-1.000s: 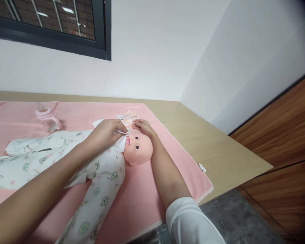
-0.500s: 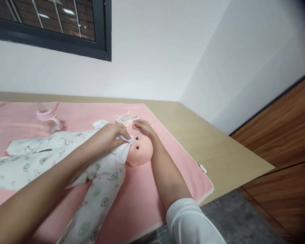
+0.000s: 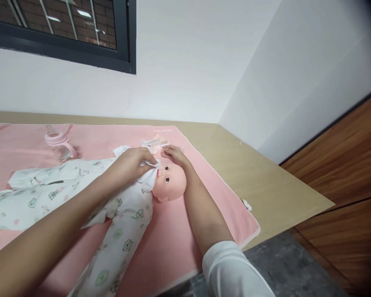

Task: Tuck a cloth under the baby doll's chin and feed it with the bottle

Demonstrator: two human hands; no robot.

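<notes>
A baby doll [image 3: 174,184] in a white onesie [image 3: 123,231] with green animal prints lies on its back on a pink mat [image 3: 170,239], its head to the right. My left hand [image 3: 135,161] pinches a thin white cloth [image 3: 149,179] at the doll's mouth and chin. The cloth spreads down over the neck. Beyond the head, my right hand [image 3: 173,154] rests beside the doll's cheek with its fingers stretched out. My right forearm lies along the crown. Close to those fingertips is a clear plastic packet [image 3: 154,143].
A pink-topped baby bottle [image 3: 60,144] lies on the mat at the left. The mat covers much of a tan tabletop [image 3: 253,181], and a small white item [image 3: 246,204] sits at its right edge. White walls and a dark window frame [image 3: 120,57] stand behind.
My left hand has drawn the cloth slightly toward the chin, uncovering the nose and part of the mouth. My right hand has stayed in place.
</notes>
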